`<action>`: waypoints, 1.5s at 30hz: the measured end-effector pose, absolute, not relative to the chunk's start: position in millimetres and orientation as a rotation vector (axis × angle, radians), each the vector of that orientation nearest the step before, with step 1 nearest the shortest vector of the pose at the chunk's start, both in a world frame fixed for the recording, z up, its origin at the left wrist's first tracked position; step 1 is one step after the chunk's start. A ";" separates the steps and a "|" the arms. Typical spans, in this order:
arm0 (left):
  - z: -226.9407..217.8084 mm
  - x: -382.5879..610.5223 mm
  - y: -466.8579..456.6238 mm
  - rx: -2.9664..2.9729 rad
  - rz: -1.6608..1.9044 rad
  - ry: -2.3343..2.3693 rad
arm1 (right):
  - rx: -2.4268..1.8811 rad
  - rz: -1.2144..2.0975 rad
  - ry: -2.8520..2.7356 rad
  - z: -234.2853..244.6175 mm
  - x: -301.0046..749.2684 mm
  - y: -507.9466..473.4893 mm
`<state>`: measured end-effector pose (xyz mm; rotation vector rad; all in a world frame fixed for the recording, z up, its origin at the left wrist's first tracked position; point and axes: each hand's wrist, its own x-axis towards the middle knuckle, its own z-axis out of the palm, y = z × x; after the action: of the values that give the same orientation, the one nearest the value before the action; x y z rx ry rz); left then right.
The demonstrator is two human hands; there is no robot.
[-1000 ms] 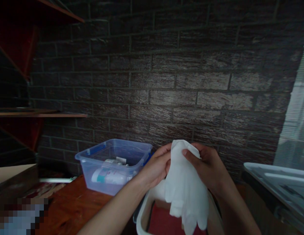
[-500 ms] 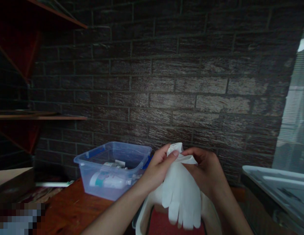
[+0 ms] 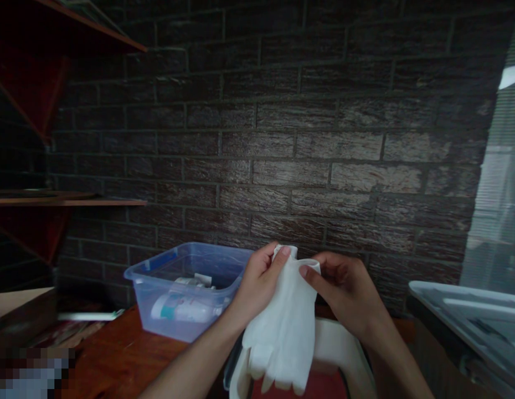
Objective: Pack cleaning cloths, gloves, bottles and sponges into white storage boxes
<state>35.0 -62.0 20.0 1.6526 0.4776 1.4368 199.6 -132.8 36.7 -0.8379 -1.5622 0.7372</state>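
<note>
A white disposable glove (image 3: 284, 327) hangs fingers-down in front of me, above a white tub (image 3: 336, 349) with a red inside. My left hand (image 3: 257, 282) pinches the glove's cuff on its left side. My right hand (image 3: 343, 288) pinches the cuff on its right side, thumb on top. Both hands are closed on the cuff edge, close together.
A clear blue-rimmed plastic bin (image 3: 186, 288) with bottles and tubes stands on the reddish wooden table (image 3: 124, 354) to the left. A dark brick wall (image 3: 282, 138) is right behind. Wooden shelves (image 3: 70, 199) jut out at left; a grey lid (image 3: 465, 316) lies at right.
The glove has swung to the left and hangs lower. Both hands have shifted their pinch to the cuff's top edge and dropped slightly.
</note>
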 end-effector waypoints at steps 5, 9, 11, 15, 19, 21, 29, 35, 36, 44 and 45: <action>17.4 38.2 -66.1 1.468 1.417 0.334 | -0.860 0.626 -1.504 26.5 206.6 -116.5; 16.8 36.6 -67.5 1.463 1.153 0.130 | -0.905 0.549 -1.417 28.1 207.7 -117.3; 16.5 36.6 -66.1 1.491 1.123 0.138 | -0.903 0.548 -1.393 30.2 207.1 -120.2; 14.7 39.9 -62.6 1.492 1.175 0.242 | -0.926 0.557 -1.400 30.8 207.7 -120.8; 14.9 41.0 -63.1 1.423 1.233 0.270 | -0.904 0.507 -1.418 29.7 210.4 -116.2; 15.9 39.5 -64.1 1.351 1.276 0.278 | -0.859 0.503 -1.418 29.7 211.0 -114.7; 17.5 27.2 -62.0 1.332 1.268 0.290 | -0.709 0.943 -1.512 31.5 203.8 -120.3; 24.1 16.1 -59.2 1.513 1.248 0.340 | -0.757 0.904 -1.538 35.6 203.7 -125.3; 25.7 15.0 -58.8 1.542 1.252 0.343 | -0.763 0.863 -1.536 35.6 204.0 -124.9; 28.8 14.2 -53.3 1.725 1.427 0.355 | -0.806 0.394 -1.587 33.9 205.4 -120.8; 28.0 14.4 -52.1 1.734 1.444 0.362 | -0.788 0.399 -1.570 33.9 205.2 -120.7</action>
<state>14.4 -52.1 28.0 1.7345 0.3620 1.4439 205.2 -120.7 33.9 -0.7879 -1.5705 0.3990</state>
